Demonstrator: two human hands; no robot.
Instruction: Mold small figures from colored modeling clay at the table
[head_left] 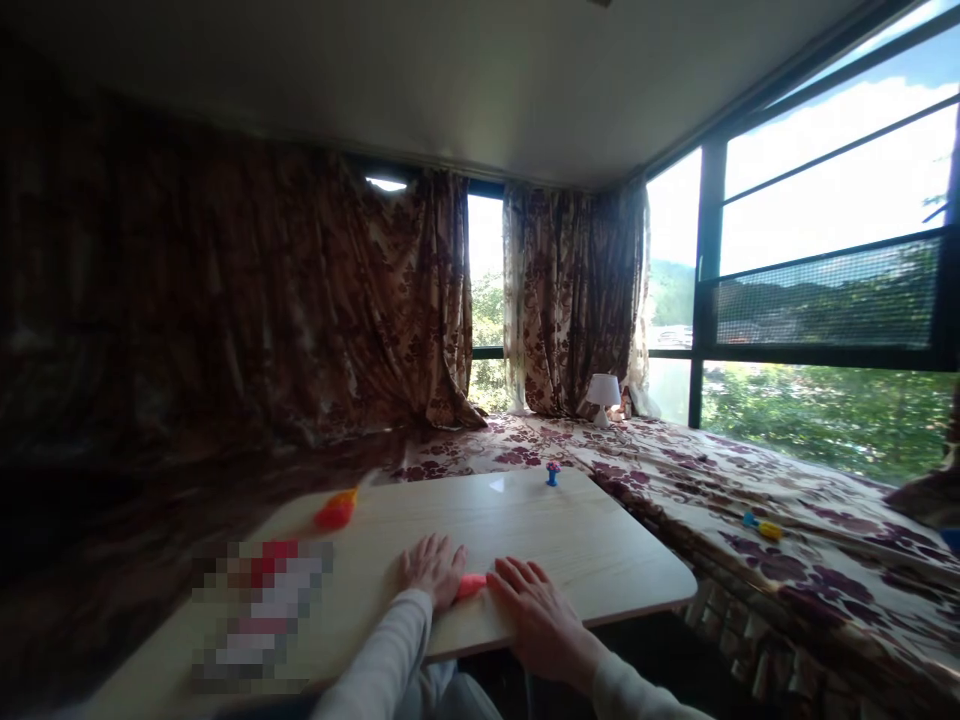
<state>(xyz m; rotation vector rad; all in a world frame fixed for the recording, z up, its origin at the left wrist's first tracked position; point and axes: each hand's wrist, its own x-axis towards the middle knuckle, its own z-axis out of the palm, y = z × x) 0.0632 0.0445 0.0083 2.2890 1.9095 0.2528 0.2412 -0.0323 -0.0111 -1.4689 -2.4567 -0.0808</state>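
A short pink roll that looks like modelling clay (pixel 472 585) lies near the front edge of the pale wooden table (pixel 600 550). On its left end rests my left hand (pixel 433 568), palm down with the fingers stretched forward. My right hand (pixel 536 610) lies over the other end, its fingers also extended and flat. Only the middle of the roll shows between the hands; both ends are hidden beneath them.
On the table stand a red-orange object (pixel 336 510) at the left and a small blue pot with pink flowers (pixel 553 474) at the back. A pixelated item (pixel 262 605) lies front left. Beyond are a flowered bedspread (pixel 675 480), a yellow-blue toy (pixel 765 527) and a white lamp (pixel 602 392).
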